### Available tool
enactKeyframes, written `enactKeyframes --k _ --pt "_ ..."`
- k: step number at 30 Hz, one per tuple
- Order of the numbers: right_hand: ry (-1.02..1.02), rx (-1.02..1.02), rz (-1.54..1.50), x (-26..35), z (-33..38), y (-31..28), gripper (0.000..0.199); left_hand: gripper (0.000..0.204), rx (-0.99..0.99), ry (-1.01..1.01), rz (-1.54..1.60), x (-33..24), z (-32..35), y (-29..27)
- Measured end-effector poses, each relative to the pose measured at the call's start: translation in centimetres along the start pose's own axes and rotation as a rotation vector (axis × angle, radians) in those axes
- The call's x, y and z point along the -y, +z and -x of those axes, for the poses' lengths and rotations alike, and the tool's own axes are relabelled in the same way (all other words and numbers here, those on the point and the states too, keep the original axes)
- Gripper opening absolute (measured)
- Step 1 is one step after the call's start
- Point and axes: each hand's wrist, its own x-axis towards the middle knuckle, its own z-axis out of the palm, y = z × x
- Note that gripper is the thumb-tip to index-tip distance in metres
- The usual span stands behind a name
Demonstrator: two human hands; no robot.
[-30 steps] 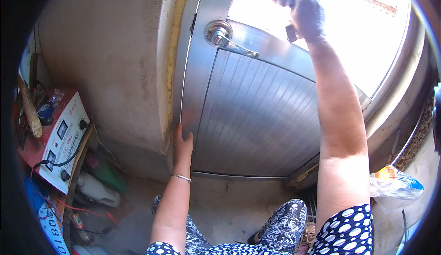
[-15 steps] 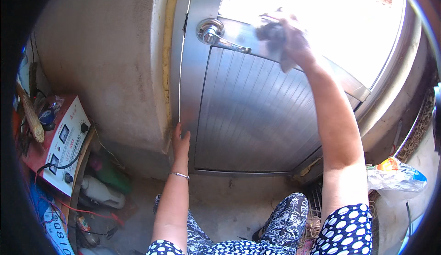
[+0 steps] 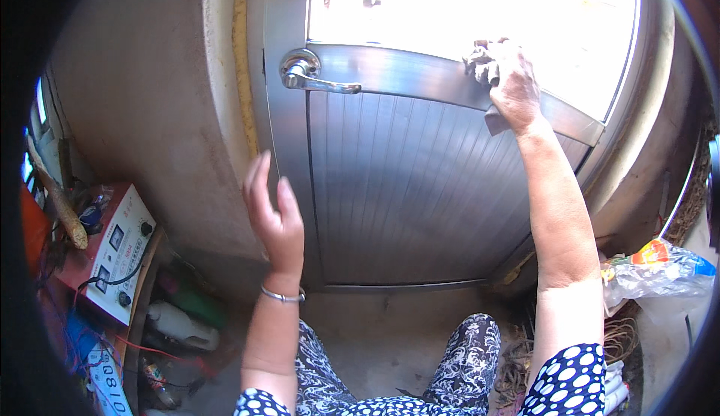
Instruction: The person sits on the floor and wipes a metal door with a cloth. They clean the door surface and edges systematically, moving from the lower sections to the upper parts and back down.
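A grey crumpled cloth (image 3: 484, 67) is bunched under my right hand (image 3: 516, 90), whose fingers are closed round it. Hand and cloth press on the metal door's (image 3: 405, 191) crossbar, at the lower edge of the bright glass pane (image 3: 450, 11). A corner of the cloth hangs below my palm. My left hand (image 3: 276, 213) is raised before the door's left edge with fingers apart and nothing in it; a bracelet (image 3: 283, 294) circles that wrist. The lever handle (image 3: 319, 82) sits on the door, above my left hand and well left of the cloth.
To the left, a red and white box with dials and knobs (image 3: 112, 255) stands on a shelf with loose wires. Below lies a white bottle (image 3: 182, 327). A clear plastic bag (image 3: 656, 270) is at the right, near coiled rope (image 3: 619, 337). A plastered wall (image 3: 142, 116) flanks the door.
My right hand has moved the cloth slightly right and lower relative to the pane. My left hand has lifted from beside the door edge, fingers spreading. The view has shifted right.
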Motion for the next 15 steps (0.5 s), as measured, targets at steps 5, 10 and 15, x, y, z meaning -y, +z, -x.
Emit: enactKeyframes --k 5,10,15 --pt "-0.095 -0.103 0.094 -1.0 0.8 0.0 0.05 0.036 0.09 0.52 -0.271 -4.8 -11.3 5.5" --pt "0.025 0.008 0.021 -0.1 0.4 -1.3 0.045 0.037 0.336 0.458 -0.581 -6.5 -17.6 10.6" --pt "0.034 -0.001 -0.034 -1.2 0.7 -0.6 0.045 0.043 0.374 0.31 -0.635 -7.7 -18.3 13.2"
